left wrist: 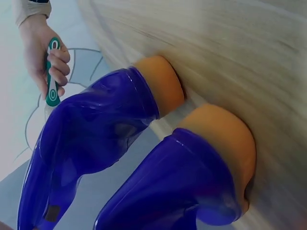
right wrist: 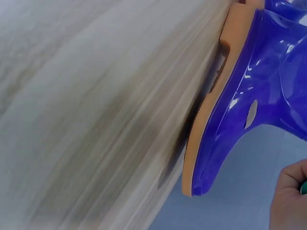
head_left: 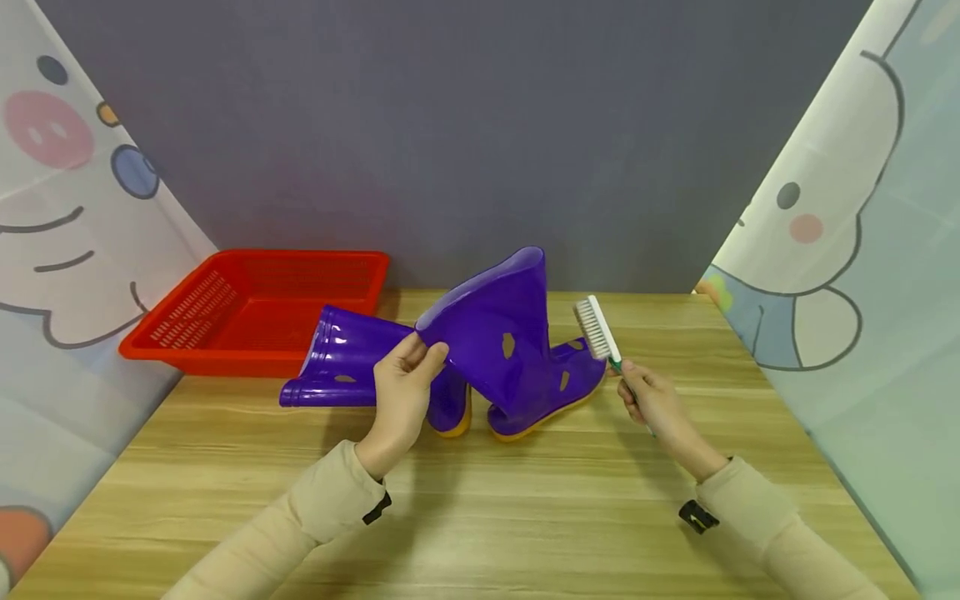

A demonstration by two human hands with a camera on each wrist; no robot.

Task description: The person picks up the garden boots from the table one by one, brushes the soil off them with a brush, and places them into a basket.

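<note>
My left hand (head_left: 401,393) pinches the top rim of a purple rain boot (head_left: 517,350) between thumb and fingers. This boot stands on its orange sole, its shaft leaning left and its toe pointing right. Pale brownish patches mark its shaft and foot. In my right hand (head_left: 654,406) is a scrub brush (head_left: 597,327) with a white head and green handle, gripped by the handle, bristles facing left near the toe. Behind my left hand is a second purple boot (head_left: 348,354), its shaft opening to the left. In the left wrist view both orange heels (left wrist: 223,136) touch the table.
A red plastic basket (head_left: 281,362) with slotted walls sits at the back left, just behind the second boot. The wooden table (head_left: 525,517) meets a grey panel (head_left: 480,150) at the back. Cartoon-printed sheets (head_left: 885,417) hang at both sides.
</note>
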